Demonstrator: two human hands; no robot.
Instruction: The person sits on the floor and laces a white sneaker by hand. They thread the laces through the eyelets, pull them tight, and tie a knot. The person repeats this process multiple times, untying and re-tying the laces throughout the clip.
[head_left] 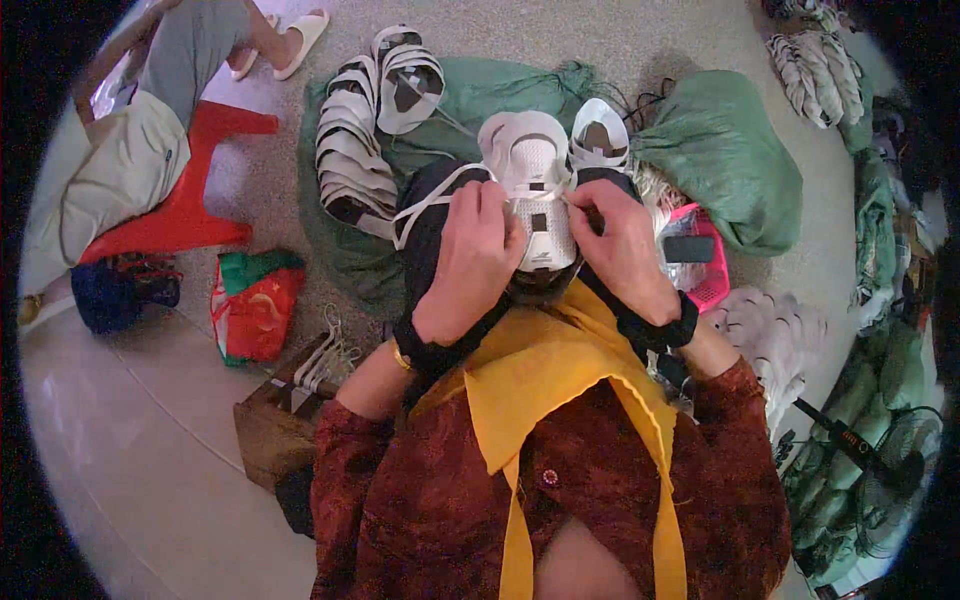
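A white shoe upper [540,228] with a mesh tongue lies over my dark-clothed lap, in front of a yellow apron [540,385]. My left hand [468,248] rests at its left side, fingers closed on a white shoelace [428,203] that loops out to the left. My right hand [622,245] is at the upper's right edge, thumb and forefinger pinched together on the lace near the eyelets. The lace crosses the upper between both hands. Part of the upper's sides is hidden by my fingers.
Stacked white shoe uppers [350,150] lie on a green sack [480,90] ahead. At the right are a full green sack [735,150], a pink basket [712,285] and a fan [885,480]. Leftward, a person sits on a red stool [205,200]; a cardboard box [270,425] is nearby.
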